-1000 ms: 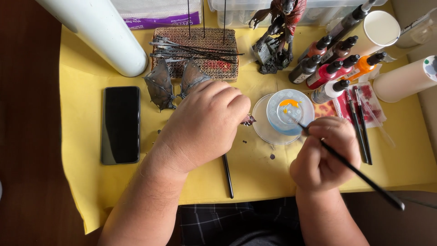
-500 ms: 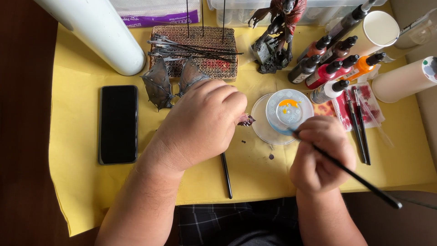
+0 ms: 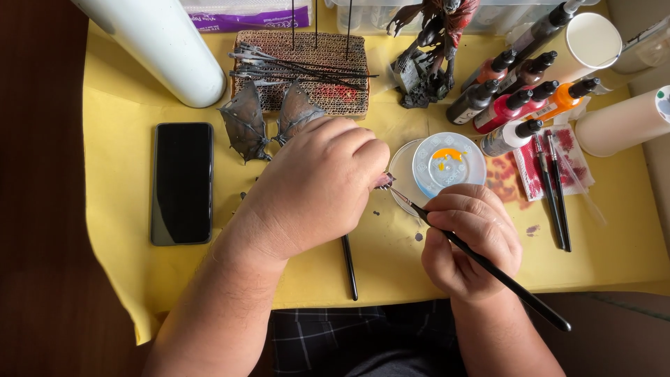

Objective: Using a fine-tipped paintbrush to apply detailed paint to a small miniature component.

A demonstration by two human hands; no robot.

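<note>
My left hand [image 3: 314,185] is curled over a small dark model part [image 3: 383,181], pinching it at the fingertips above the yellow paper [image 3: 125,139]. My right hand [image 3: 471,241] grips a thin black paintbrush [image 3: 488,269] like a pen. Its tip touches the small part just left of the round white paint palette [image 3: 447,164], which carries orange paint. Most of the part is hidden under my left fingers.
A black phone [image 3: 182,183] lies at the left. Grey wing pieces [image 3: 269,119], a cardboard block with skewers [image 3: 307,70], a dark figure [image 3: 433,49], paint bottles [image 3: 523,105], spare brushes [image 3: 555,185] and white cylinders [image 3: 164,42] surround the work. Another brush [image 3: 348,267] lies under my left wrist.
The brush tip has left the orange paint on the palette and moved left to the part in my left hand. My left hand stays in place.
</note>
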